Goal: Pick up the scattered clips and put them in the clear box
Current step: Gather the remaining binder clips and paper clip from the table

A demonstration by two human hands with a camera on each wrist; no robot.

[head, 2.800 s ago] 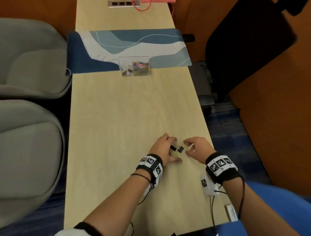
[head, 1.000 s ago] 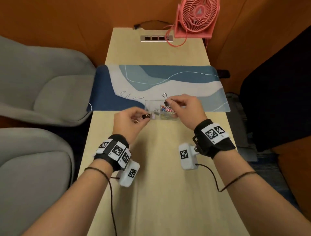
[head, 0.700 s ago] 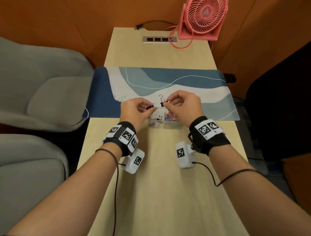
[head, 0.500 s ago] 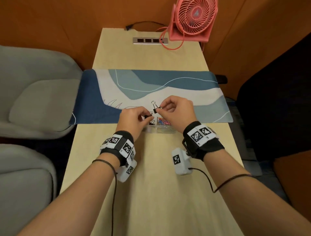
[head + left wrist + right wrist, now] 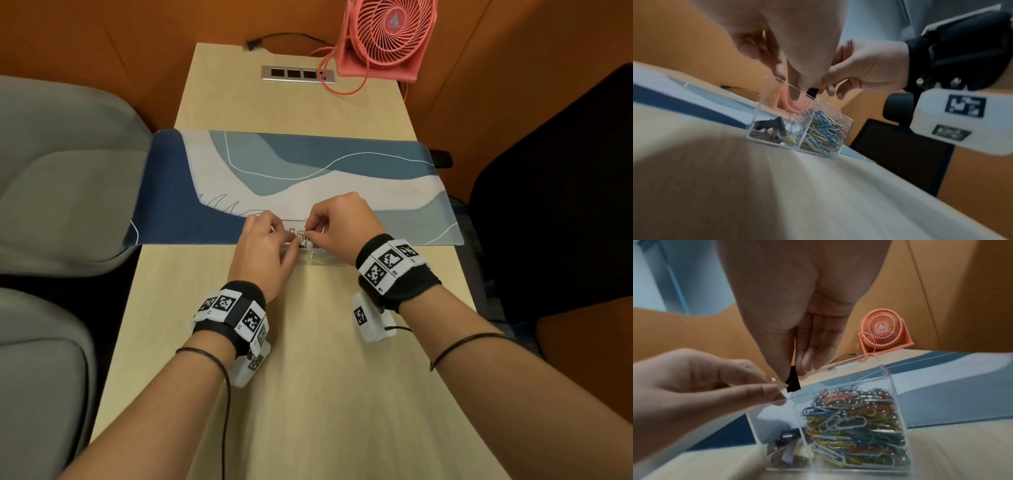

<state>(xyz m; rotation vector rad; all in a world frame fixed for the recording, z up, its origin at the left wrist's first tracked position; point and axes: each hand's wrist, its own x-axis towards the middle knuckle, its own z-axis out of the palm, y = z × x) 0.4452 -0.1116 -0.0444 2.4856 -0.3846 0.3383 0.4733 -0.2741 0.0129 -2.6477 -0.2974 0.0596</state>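
narrow light wood table, orange walls, grey upholstered seats on left, black chair on right, blue patterned desk mat, pink desk fan, inset socket strip

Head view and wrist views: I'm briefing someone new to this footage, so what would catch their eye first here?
Both hands meet over the clear box at the near edge of the blue desk mat: the right hand pinches a black binder clip, and the left hand pinches something small beside it. The box's right compartment brims with coloured paper clips. A pink fan stands at the table's far end.
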